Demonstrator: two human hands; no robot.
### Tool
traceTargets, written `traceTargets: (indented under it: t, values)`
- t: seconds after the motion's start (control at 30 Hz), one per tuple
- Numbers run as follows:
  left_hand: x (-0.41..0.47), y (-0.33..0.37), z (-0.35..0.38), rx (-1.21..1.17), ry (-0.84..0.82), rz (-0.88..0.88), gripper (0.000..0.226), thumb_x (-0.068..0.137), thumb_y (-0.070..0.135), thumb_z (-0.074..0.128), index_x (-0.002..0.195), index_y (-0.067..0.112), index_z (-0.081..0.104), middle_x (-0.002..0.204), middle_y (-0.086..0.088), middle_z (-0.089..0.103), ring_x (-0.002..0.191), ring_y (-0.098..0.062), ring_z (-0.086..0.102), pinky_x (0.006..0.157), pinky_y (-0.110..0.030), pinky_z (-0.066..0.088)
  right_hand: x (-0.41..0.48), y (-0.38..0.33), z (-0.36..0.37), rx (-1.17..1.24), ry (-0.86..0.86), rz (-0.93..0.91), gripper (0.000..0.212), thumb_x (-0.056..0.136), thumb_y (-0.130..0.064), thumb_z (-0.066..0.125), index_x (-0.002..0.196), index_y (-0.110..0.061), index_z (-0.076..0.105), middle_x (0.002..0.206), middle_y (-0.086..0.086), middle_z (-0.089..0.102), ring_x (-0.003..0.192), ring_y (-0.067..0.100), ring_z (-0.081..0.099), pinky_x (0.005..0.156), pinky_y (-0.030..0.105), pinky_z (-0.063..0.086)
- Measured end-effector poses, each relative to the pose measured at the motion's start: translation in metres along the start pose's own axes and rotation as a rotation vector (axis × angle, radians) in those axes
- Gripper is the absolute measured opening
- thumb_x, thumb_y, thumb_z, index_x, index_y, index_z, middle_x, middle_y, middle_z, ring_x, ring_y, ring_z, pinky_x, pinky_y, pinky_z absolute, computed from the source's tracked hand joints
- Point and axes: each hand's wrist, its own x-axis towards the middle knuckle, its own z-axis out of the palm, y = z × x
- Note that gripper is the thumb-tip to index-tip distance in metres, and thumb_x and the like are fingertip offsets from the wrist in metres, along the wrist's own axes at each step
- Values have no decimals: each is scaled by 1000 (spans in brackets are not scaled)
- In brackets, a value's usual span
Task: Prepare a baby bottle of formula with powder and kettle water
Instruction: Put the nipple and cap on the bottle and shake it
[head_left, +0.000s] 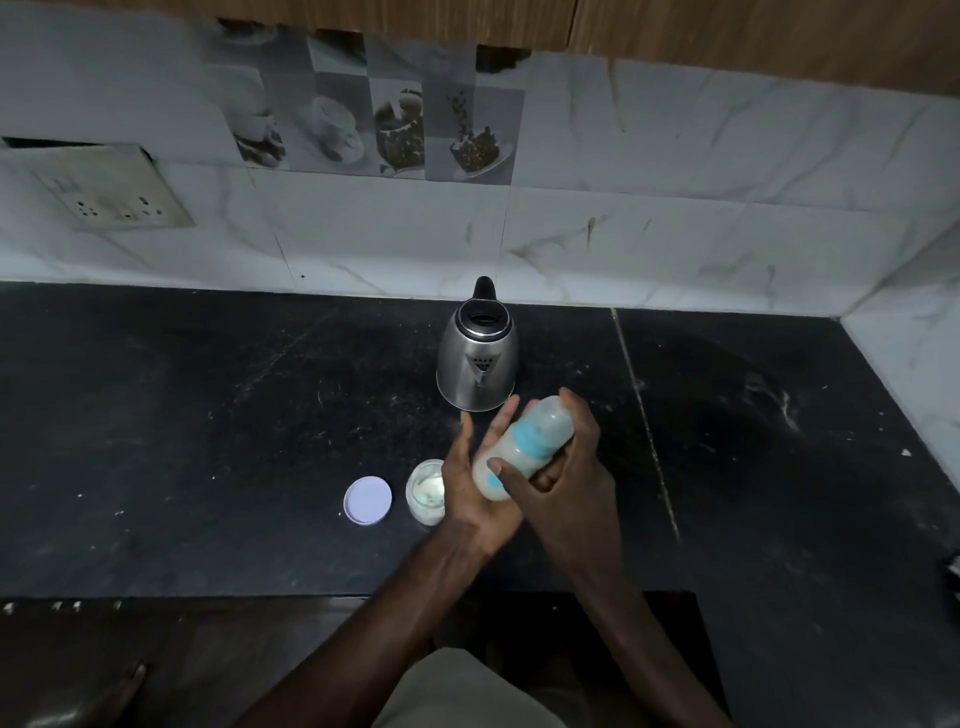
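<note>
Baby bottle (524, 447) above open counter (208, 415)

No text, label, brand or number can be read anywhere. The bottle (524, 447) carries blue markings, but they are blurred and form no legible letters. The kettle (478, 358) shows only a small triangle of dots on its front, no wording. Left of the kettle, the jar (427, 491) and its lid (367, 500) are plain. On the wall above the kettle, the picture tiles (384, 130) show cups and coffee beans without captions. The socket plate (111, 189), on the wall far left of the kettle, bears no readable marks.
</note>
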Motion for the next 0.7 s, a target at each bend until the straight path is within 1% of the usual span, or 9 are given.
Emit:
traceTargets:
  t: [0.2,0.3,0.4,0.47,0.5,0.53,0.6,0.63,0.7]
  values:
    - [1,-2,-8,-18,-5,-59,71,103,60,50,156,12,48,152,-20,57,133,-38,61,108,-50,52,9,7,-14,41,-159,-10,101,79,-35,90,151,-54,21,130,-39,54,101,-2,68,88,35,61]
    - [4,-4,-10,29,26,-69,75,103,61,48,154,7,50,152,-21,56,134,-37,60,118,-47,43,19,-5,-26,-62,-149,-114,104,78,-37,90,151,-56,18,135,-28,56,94,8,72,84,43,62]
    - [7,-3,-12,119,113,-51,73,100,64,48,149,11,57,153,-16,57,142,-32,54,128,-47,30,33,-21,-53,38,106,-171,107,78,-31,90,153,-57,18,134,-20,58,95,9,72,81,33,63]
    - [10,0,-14,141,149,-24,70,100,64,46,148,14,59,150,-11,61,141,-29,57,126,-45,32,31,-21,-51,253,430,-165,102,81,-20,88,158,-35,21,132,-21,54,107,6,69,86,28,61]
    - [10,1,-14,128,144,-21,70,101,64,45,149,15,58,150,-11,61,140,-29,57,125,-45,34,29,-19,-44,299,489,-128,100,82,-18,86,157,-27,21,132,-18,54,111,5,67,89,28,61]
    - [9,1,-13,114,141,-31,70,101,64,45,150,15,57,149,-12,61,139,-30,58,123,-46,37,24,-19,-37,276,429,-75,99,81,-21,87,156,-28,22,126,-14,59,108,5,68,88,26,60]
    - [8,0,-15,82,124,-42,69,101,63,48,148,13,59,149,-17,60,140,-36,56,117,-52,43,12,-7,-24,22,57,-57,100,76,-30,90,152,-44,28,112,-9,68,89,0,67,81,23,58]
    - [6,-1,-14,74,106,-39,69,101,62,49,147,12,60,150,-19,59,141,-38,54,118,-53,41,7,0,-22,-72,9,-98,99,74,-31,91,150,-47,31,114,-11,69,87,-1,65,81,22,58]
    - [7,-1,-11,86,102,-23,69,100,63,50,146,12,61,149,-16,60,142,-33,53,125,-49,34,7,-4,-27,47,277,-123,98,75,-26,92,151,-40,32,128,-21,62,100,-2,67,85,18,58]
